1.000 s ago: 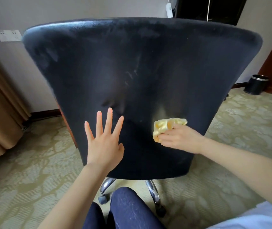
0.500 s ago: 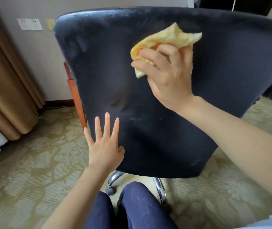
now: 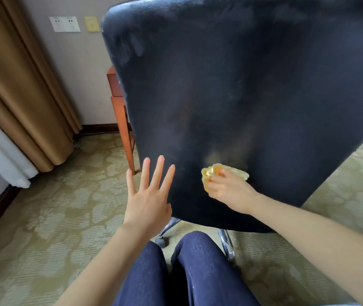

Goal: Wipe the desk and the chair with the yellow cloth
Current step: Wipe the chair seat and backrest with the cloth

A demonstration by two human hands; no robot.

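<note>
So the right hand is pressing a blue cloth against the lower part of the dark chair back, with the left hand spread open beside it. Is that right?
Not quite. The head view shows the cloth is yellow, not blue. The rest holds: the right hand grips it against the lower chair back, the left hand spread open beside it.

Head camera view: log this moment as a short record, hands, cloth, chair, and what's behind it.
Left hand: fingers straight and spread, at the chair back's lower left edge
Right hand: grips the yellow cloth, pressing it low on the chair back
Cloth state: bunched, partly under the fingers
Behind chair: wooden desk, leg visible at left
</note>
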